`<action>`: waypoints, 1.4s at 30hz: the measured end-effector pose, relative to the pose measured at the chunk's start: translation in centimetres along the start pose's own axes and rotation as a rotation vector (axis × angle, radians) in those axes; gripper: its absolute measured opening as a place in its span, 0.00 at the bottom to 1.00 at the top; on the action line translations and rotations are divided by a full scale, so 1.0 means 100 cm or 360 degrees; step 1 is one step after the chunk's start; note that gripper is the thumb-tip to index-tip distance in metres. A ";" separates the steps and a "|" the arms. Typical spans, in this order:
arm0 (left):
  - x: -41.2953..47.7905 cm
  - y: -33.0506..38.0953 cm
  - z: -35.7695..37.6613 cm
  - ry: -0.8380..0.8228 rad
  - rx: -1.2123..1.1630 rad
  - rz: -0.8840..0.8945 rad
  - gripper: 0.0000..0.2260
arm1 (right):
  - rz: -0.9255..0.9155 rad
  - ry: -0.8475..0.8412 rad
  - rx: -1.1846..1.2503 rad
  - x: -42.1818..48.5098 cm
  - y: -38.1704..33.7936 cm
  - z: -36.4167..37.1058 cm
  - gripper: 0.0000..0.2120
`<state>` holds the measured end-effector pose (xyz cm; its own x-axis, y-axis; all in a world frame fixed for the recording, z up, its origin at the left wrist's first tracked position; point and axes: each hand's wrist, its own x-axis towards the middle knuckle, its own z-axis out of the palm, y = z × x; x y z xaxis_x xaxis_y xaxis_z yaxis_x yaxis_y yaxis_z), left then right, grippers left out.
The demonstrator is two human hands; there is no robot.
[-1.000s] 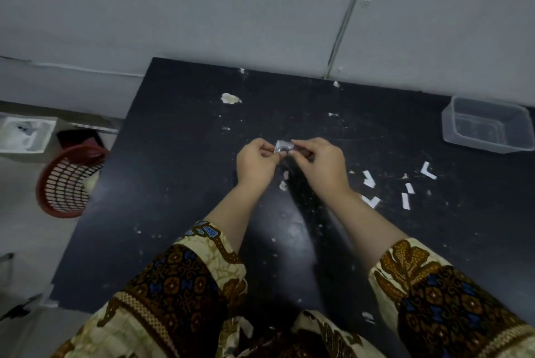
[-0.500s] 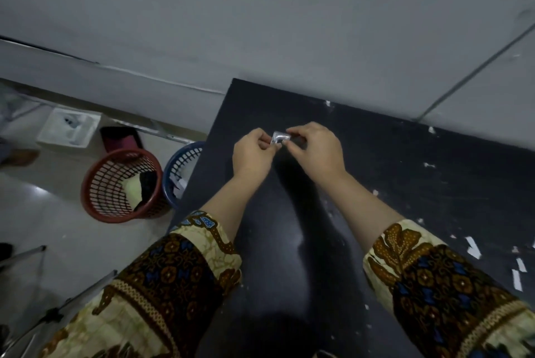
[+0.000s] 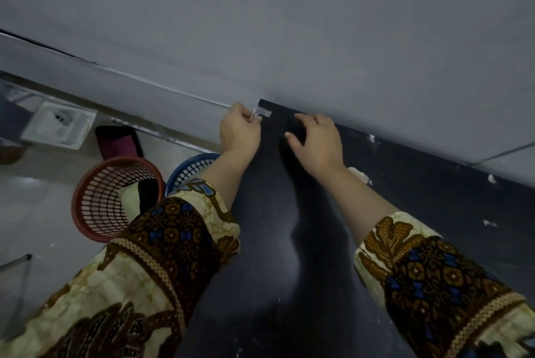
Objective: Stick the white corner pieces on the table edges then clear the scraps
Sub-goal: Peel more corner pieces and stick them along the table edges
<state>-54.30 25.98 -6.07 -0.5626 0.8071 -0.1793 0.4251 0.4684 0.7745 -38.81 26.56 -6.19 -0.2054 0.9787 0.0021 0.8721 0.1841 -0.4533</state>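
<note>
A small clear-white corner piece [image 3: 262, 112] sits right at the far left corner of the black table [image 3: 278, 242], against the grey wall. My left hand [image 3: 238, 132] pinches its left end at the table's edge. My right hand [image 3: 317, 137] hovers just to the right of it with fingers spread and nothing in them. A few white scraps [image 3: 359, 173] lie on the table along the wall to the right.
A red mesh basket [image 3: 113, 198] and a blue basket [image 3: 191, 168] stand on the floor left of the table. Farther left are a white box [image 3: 59, 124] and a dark red object [image 3: 118, 142]. The grey wall [image 3: 318, 39] borders the table's far edge.
Both hands carried the corner piece from the table's middle to the far left corner. My right hand has let go of it. The view swung left; the plastic container is out of sight.
</note>
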 end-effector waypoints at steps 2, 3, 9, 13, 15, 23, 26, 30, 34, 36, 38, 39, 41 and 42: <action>0.015 0.002 0.007 0.0020 -0.0029 0.0002 0.07 | -0.0021 0.0020 -0.0031 0.012 0.000 0.010 0.26; 0.022 0.003 0.011 0.0022 -0.0043 0.0005 0.07 | -0.0023 0.0021 -0.0027 0.018 0.000 0.015 0.28; 0.053 0.004 0.027 -0.0008 -0.0022 0.0009 0.07 | -0.0018 0.0102 0.0029 0.024 0.002 0.048 0.33; 0.055 -0.007 0.037 -0.0020 -0.0177 -0.0013 0.07 | -0.0085 0.0241 -0.0096 0.024 0.003 0.057 0.33; 0.053 -0.012 0.042 -0.0007 -0.0282 -0.0029 0.06 | -0.0087 0.0257 -0.0094 0.025 0.003 0.059 0.33; 0.045 -0.022 0.051 0.0102 -0.0414 0.0091 0.07 | -0.0094 0.0285 -0.0088 0.024 0.004 0.062 0.31; 0.043 -0.023 0.053 0.0134 -0.0376 0.0124 0.08 | -0.0098 0.0293 -0.0078 0.024 0.004 0.062 0.30; 0.039 -0.024 0.056 0.0205 -0.0277 0.0239 0.08 | -0.0102 0.0309 -0.0051 0.024 0.004 0.061 0.29; 0.038 -0.023 0.060 0.0244 -0.0175 0.0318 0.07 | -0.0098 0.0311 -0.0059 0.024 0.006 0.061 0.29; 0.038 -0.022 0.060 0.0241 -0.0142 0.0298 0.06 | -0.0088 0.0294 -0.0068 0.025 0.006 0.061 0.30; 0.038 -0.023 0.059 0.0239 -0.0131 0.0278 0.07 | -0.0085 0.0291 -0.0064 0.024 0.005 0.061 0.30; 0.038 -0.024 0.058 0.0241 -0.0133 0.0276 0.07 | -0.0083 0.0293 -0.0059 0.024 0.005 0.062 0.30; 0.038 -0.024 0.058 0.0249 -0.0122 0.0277 0.07 | -0.0079 0.0289 -0.0042 0.024 0.004 0.062 0.29; 0.038 -0.023 0.058 0.0253 -0.0113 0.0277 0.07 | -0.0076 0.0285 -0.0035 0.025 0.005 0.062 0.29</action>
<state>-53.26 30.04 -12.09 -0.5921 0.8041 0.0541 0.4779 0.2963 0.8269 -41.62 28.51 -11.94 -0.1662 0.9690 0.1829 0.8731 0.2308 -0.4294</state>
